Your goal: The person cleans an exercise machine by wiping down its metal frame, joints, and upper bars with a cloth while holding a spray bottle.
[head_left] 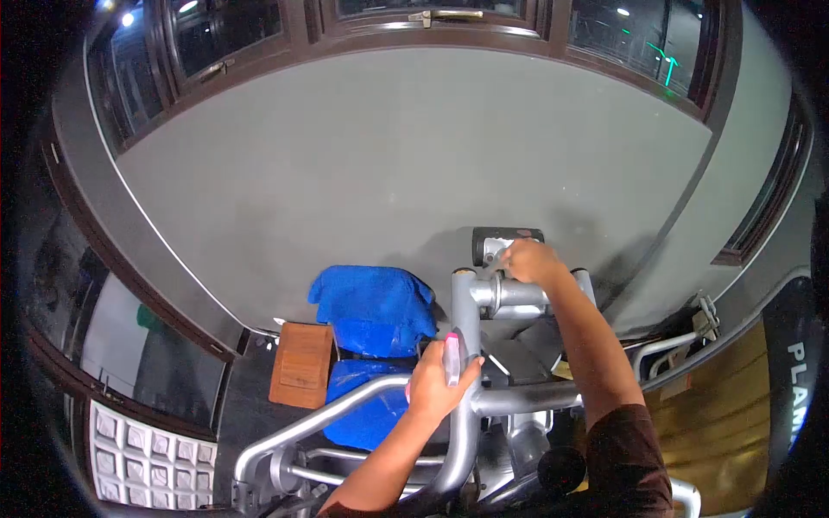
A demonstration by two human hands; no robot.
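My left hand (434,387) is wrapped round a clear bottle with a pink top (452,358), close beside the upright silver tube of a metal frame (466,319). Further forward and to the right, my right hand (528,260) is closed near the frame's upper crossbar (518,294). It is in front of a black roller-shaped part with a silver end (484,248). Something small and greyish shows by its fingers, too unclear to name.
A blue towel (367,293) hangs over a blue chair (358,371) at the left, beside a brown wooden box (300,364). A grey wall (389,155) stands ahead beneath windows. Silver tubes (319,419) curve across the lower middle. White moulded panel (155,457) at lower left.
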